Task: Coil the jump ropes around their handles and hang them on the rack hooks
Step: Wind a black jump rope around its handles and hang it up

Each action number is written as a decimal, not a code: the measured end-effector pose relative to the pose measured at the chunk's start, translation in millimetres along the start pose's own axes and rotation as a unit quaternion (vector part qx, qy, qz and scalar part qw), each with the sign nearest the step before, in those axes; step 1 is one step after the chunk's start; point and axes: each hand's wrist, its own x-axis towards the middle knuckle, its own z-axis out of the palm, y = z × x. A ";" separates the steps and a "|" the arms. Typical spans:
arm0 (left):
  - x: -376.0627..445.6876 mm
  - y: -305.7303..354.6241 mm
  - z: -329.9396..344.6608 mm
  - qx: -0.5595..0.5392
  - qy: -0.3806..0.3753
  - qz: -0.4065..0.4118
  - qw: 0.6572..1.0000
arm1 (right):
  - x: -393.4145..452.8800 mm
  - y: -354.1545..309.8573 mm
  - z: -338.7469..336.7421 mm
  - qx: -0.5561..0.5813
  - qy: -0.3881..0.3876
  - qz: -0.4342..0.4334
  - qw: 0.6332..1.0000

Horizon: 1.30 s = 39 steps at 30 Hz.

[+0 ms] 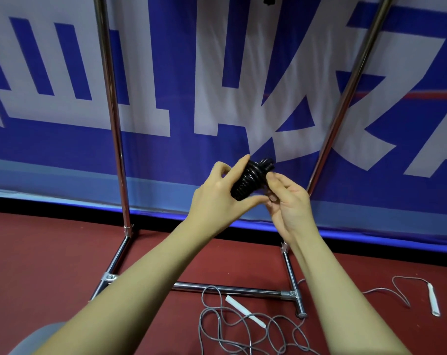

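Black jump rope (250,179), glossy and wound in tight coils around its handles, held in mid-air between two chrome rack uprights (112,119) before a blue-and-white fabric banner (217,73). Left hand (217,198) — fingers and thumb curled round the bundle from the left, gripping it. Right hand (289,203) — palm turned upward, fingertips pinching the rope at the bundle's right side. Below, on the dark red floor (38,252), a loose grey jump rope (243,326) with white handles lies tangled beside the chrome base bar (227,289), touching neither hand.
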 end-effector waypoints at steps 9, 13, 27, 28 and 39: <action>1.7 -8.9 3.9 0.138 0.101 0.150 0.974 | 1.8 2.6 2.2 -0.035 -0.012 -0.026 0.999; 3.9 -15.7 5.1 0.152 0.128 0.159 0.967 | 0.5 2.7 5.4 -0.054 -0.016 -0.003 0.998; 5.4 -20.4 4.0 0.118 0.114 0.019 0.986 | 0.9 -11.7 3.6 -0.011 0.017 0.100 0.995; 5.8 -18.9 3.4 0.100 0.094 -0.010 0.990 | 1.2 -10.3 3.5 -0.025 0.032 0.083 0.996; 8.4 -4.7 3.9 -0.234 -0.056 -0.121 0.963 | 1.5 1.2 0.8 -0.042 0.083 -0.034 0.995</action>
